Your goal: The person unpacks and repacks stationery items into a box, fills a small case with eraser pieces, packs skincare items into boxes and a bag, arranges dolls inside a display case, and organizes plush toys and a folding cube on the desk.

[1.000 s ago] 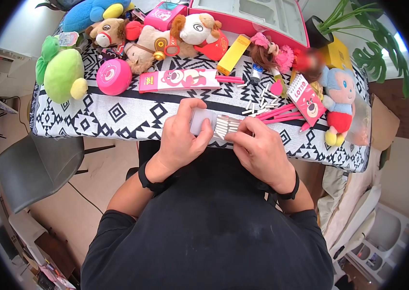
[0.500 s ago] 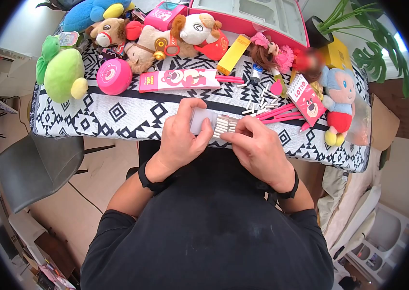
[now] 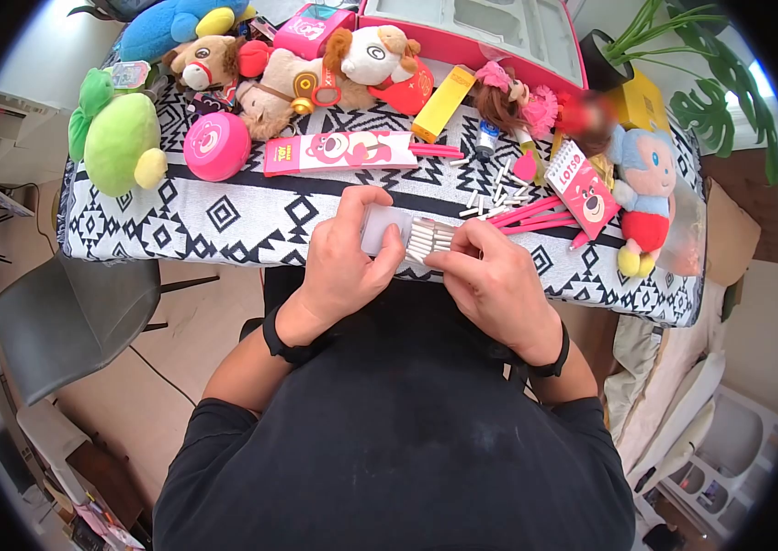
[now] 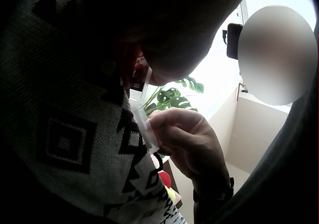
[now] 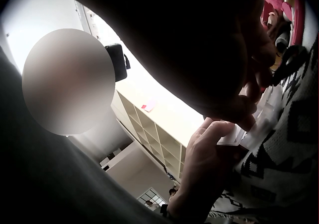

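Observation:
My left hand [image 3: 345, 257] grips a frosted plastic box [image 3: 383, 230] just over the table's front edge, thumb on its near side and fingers round its far side. Short white sticks [image 3: 429, 239] lie in rows in the open right part of this box. Thumb and index finger of my right hand [image 3: 504, 280] pinch at the end of a stick at the box's right end, which the fingers partly hide. The left wrist view shows the right hand's fingertips right at the translucent box wall [image 4: 145, 129]. More loose white sticks [image 3: 499, 195] are scattered on the cloth beyond the right hand.
Pink pens [image 3: 531, 216] and a LOTSO notepad [image 3: 584, 188] lie to the right of the loose sticks. Beyond the hands are a pink bear-print box [image 3: 343, 151], a round pink case [image 3: 216, 146] and a yellow box [image 3: 444, 101]. Plush toys [image 3: 121, 142] line the patterned cloth [image 3: 224, 213].
My right fingertips shifted slightly left along the sticks, then slightly back right. The left hand and the box have stayed in place.

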Tool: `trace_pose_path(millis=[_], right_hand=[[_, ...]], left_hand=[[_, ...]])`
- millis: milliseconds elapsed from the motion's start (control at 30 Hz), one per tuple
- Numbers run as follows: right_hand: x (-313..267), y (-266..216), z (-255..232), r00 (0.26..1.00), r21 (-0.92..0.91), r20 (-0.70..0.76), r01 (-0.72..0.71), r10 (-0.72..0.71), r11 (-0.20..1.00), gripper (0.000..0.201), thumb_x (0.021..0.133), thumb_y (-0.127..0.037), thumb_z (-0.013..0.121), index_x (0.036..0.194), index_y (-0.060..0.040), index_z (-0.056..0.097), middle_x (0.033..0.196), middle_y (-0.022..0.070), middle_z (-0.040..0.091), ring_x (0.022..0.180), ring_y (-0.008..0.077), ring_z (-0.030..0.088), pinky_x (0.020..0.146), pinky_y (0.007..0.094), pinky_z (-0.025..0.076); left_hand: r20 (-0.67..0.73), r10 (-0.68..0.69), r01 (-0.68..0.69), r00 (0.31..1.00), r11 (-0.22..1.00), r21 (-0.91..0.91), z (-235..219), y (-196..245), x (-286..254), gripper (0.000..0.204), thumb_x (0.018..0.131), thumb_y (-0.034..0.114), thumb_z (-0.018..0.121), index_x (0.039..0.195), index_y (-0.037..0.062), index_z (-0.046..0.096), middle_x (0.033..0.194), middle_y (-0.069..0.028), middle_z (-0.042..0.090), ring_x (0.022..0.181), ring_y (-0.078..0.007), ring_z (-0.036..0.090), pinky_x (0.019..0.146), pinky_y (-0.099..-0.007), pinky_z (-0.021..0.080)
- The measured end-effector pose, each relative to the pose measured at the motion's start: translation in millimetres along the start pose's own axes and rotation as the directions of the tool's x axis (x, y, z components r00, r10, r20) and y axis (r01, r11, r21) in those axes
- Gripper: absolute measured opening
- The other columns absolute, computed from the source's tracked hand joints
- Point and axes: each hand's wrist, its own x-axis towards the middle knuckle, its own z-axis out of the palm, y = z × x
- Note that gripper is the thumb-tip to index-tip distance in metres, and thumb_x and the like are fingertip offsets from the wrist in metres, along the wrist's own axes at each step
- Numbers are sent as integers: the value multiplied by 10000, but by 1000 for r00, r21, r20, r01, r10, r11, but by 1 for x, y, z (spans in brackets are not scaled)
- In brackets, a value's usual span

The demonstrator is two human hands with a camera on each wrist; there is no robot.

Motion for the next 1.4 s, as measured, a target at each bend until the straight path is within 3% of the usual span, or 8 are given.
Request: trace_pose_path(millis=[300, 900, 1000, 1100, 1167, 1200, 1267, 1400], right_hand=[[1, 0, 0, 999, -19, 24, 43, -43, 999, 240, 891, -23, 859, 1120, -94, 858, 974, 78, 636, 887, 272, 710, 725, 422, 591], [-5, 3, -7, 1000, -5, -10, -10, 10, 1000, 192, 875, -2, 857, 1054, -68, 843, 958, 86, 637, 889, 284, 716, 737, 433, 600], [-3, 8, -14, 998, -10, -40, -49, 48, 999, 197, 893, 4, 843, 1078, -63, 834, 967, 88, 651, 907, 298, 727, 743, 442, 606], [7, 27, -21, 974, 21, -179, -137, 138, 990, 204, 919, -1, 836, 1115, -58, 827, 1013, 99, 693, 952, 319, 741, 794, 450, 615], [18, 45, -23, 975, -126, -219, -55, 27, 991, 204, 944, -6, 828, 1143, -52, 824, 1071, 109, 729, 1011, 334, 747, 852, 451, 620], [22, 48, -24, 986, -178, -166, -55, 26, 983, 187, 943, -17, 824, 1128, -45, 823, 1092, 110, 744, 1067, 337, 742, 912, 452, 619], [26, 50, -25, 995, -191, -99, -28, 9, 981, 173, 935, -30, 823, 1108, -40, 817, 1094, 108, 739, 1071, 335, 735, 921, 455, 618], [33, 49, -30, 998, -293, 58, 8, 10, 956, 134, 917, -39, 854, 1040, -30, 800, 1115, 95, 742, 1055, 322, 733, 911, 456, 618]], left_hand=[[-1, 4, -4, 1000, 1000, 7, 0, -1, 0, 331, 1001, 62, 763, 1299, 29, 620, 773, -77, 666, 591, -179, 666, 581, -362, 509], [2, -25, 25, 1000, 1000, -8, 0, 1, -1, 330, 1004, 67, 764, 1299, 30, 622, 770, -75, 675, 605, -163, 665, 594, -349, 515], [10, -47, 47, 999, 999, -3, -1, 1, -1, 332, 1001, 71, 765, 1298, 27, 623, 778, -83, 680, 613, -167, 670, 605, -347, 520], [11, -59, 58, 998, 998, 4, -1, 3, 0, 336, 996, 79, 766, 1296, 25, 624, 783, -92, 686, 616, -178, 675, 614, -347, 527], [19, -30, 29, 999, 999, 20, -2, 5, 1, 320, 1003, 50, 754, 1286, 9, 610, 754, -142, 683, 585, -316, 727, 580, -425, 549], [22, -27, 27, 999, 999, 19, -1, 4, 0, 320, 1003, 50, 754, 1286, 9, 610, 754, -142, 683, 585, -316, 727, 580, -425, 549], [1, -59, 59, 998, 998, -3, 0, 0, -2, 329, 996, 72, 764, 1291, 26, 625, 769, -89, 673, 604, -176, 658, 602, -347, 512], [-3, -61, 61, 998, 998, 11, 0, 2, -1, 322, 998, 66, 763, 1287, 29, 625, 753, -76, 653, 583, -165, 626, 582, -347, 487]])
